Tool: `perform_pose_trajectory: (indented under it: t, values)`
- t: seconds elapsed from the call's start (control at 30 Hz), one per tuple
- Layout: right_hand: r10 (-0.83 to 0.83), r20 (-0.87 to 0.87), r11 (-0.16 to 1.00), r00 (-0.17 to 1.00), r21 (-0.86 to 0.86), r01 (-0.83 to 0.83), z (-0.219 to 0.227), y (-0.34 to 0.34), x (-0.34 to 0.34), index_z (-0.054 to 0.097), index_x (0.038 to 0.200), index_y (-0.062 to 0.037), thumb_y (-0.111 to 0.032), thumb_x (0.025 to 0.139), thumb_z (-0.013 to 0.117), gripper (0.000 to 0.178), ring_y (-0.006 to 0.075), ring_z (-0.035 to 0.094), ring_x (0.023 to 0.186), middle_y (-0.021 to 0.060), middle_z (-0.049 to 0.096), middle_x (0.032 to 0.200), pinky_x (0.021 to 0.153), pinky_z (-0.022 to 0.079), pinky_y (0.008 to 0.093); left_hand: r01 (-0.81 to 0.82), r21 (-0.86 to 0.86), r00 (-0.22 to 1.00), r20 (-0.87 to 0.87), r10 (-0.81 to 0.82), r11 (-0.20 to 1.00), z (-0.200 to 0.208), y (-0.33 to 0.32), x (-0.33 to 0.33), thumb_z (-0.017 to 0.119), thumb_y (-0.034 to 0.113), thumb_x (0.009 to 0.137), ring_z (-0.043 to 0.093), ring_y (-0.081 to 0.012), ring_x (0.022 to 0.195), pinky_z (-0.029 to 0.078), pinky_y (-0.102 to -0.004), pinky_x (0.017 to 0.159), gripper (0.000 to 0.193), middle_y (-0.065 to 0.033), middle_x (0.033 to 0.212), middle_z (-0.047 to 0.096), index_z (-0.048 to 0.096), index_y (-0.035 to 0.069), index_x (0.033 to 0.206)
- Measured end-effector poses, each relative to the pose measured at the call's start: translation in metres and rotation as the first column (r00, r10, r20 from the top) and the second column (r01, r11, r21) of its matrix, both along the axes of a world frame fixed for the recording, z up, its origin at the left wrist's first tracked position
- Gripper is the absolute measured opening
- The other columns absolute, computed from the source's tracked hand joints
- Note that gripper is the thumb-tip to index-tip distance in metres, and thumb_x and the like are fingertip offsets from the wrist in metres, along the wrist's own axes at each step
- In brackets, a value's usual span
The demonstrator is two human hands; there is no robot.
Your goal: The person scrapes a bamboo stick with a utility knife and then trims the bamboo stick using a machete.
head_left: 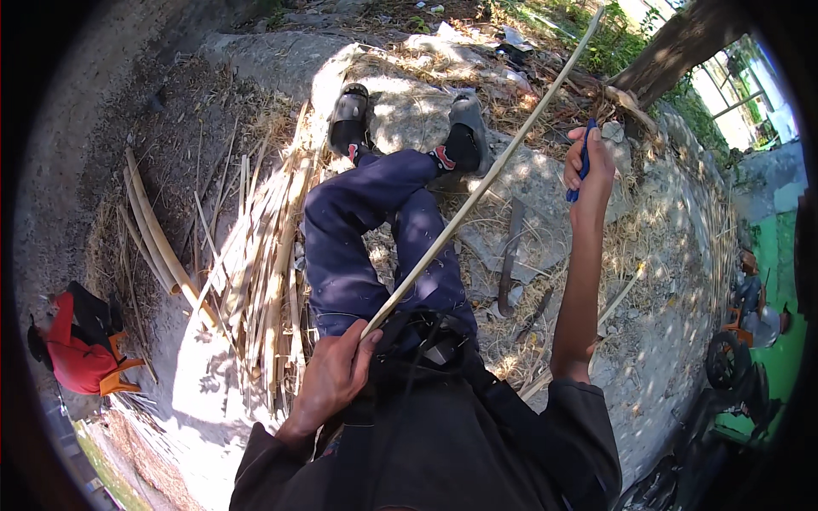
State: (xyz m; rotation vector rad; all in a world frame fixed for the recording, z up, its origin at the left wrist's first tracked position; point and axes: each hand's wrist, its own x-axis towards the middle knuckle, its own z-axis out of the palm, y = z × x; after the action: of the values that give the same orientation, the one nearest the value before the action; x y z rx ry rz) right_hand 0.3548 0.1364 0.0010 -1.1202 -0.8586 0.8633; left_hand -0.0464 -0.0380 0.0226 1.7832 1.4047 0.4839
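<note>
My left hand (331, 375) is closed around the near end of a long, pale bamboo strip (503, 160), close to my waist. The strip slants up over my legs toward the far right. Out to the right, my raised right hand (595, 175) grips a slim blue tool (584, 157); whether it has a blade I cannot make out. That hand is apart from the strip. On the ground between my legs and right forearm lies a long, dark machete-like blade (513, 247) with a curved handle.
Many split bamboo strips (268, 255) lie heaped left of my legs, beside thicker curved bamboo pieces (153, 226). A tree trunk (682, 47) stands far right. Someone in red (81, 345) sits on an orange chair at left. Motorcycles (724, 362) stand at the right edge.
</note>
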Motion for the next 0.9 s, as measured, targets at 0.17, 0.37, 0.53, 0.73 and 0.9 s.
perform_pose_trajectory:
  t: [0.17,0.37,0.53,0.73,0.9]
  values:
    - [0.034,0.051,0.999,0.998,-0.036,-0.032,-0.004,-0.044,-0.079,0.064,0.121,-0.001,-0.033,0.11,0.062,0.034,0.0016,0.04,0.055,0.0,0.058,0.083,0.05,0.029,0.0216,-0.034,-0.177,0.986,0.154,0.062,0.984,-0.006,0.012,0.001,0.053,0.023,0.114,0.048,-0.033,0.051,0.039,-0.0441,0.056,0.032,-0.0156,0.059,0.047,0.061,0.001,0.093]
    - [0.225,0.257,0.969,0.94,0.044,-0.244,-0.002,-0.112,-0.14,0.059,0.122,0.0025,-0.019,0.106,0.067,0.028,0.0123,0.066,0.078,0.0097,0.068,0.095,0.069,0.051,0.0286,0.107,-0.431,0.921,0.382,0.073,0.896,-0.025,0.018,0.009,0.032,0.038,0.12,0.042,-0.0151,0.062,0.039,-0.0338,0.061,0.053,-0.0025,0.066,0.044,0.056,0.002,0.089]
    - [0.321,0.587,0.928,0.743,-0.037,-0.371,-0.004,-0.136,-0.15,0.064,0.113,0.0002,-0.02,0.098,0.08,0.029,0.0263,0.075,0.078,0.0118,0.074,0.097,0.067,0.058,0.0353,0.053,-0.459,0.939,0.325,0.112,0.887,-0.019,0.017,0.018,0.033,0.035,0.119,0.044,-0.0155,0.062,0.04,-0.0354,0.062,0.049,-0.0037,0.067,0.046,0.056,0.002,0.09]
    - [0.199,0.766,0.943,0.611,0.019,-0.331,0.0,-0.15,-0.151,0.069,0.107,-0.0022,-0.021,0.093,0.084,0.028,0.0249,0.071,0.063,0.0073,0.071,0.087,0.05,0.051,0.0355,0.05,-0.175,0.967,0.253,-0.004,0.983,-0.006,0.02,0.029,0.042,0.021,0.117,0.048,-0.0392,0.055,0.038,-0.0458,0.057,0.032,-0.0179,0.066,0.049,0.057,0.0,0.099]
    - [0.147,0.775,0.947,0.615,0.07,-0.315,-0.003,-0.152,-0.149,0.071,0.105,-0.0031,-0.022,0.091,0.086,0.028,0.0231,0.068,0.058,0.0069,0.07,0.082,0.049,0.05,0.0346,0.023,-0.05,0.982,0.186,-0.014,0.998,-0.009,0.013,0.03,0.046,0.02,0.116,0.054,-0.0461,0.057,0.037,-0.0507,0.055,0.025,-0.0208,0.063,0.05,0.056,0.001,0.102]
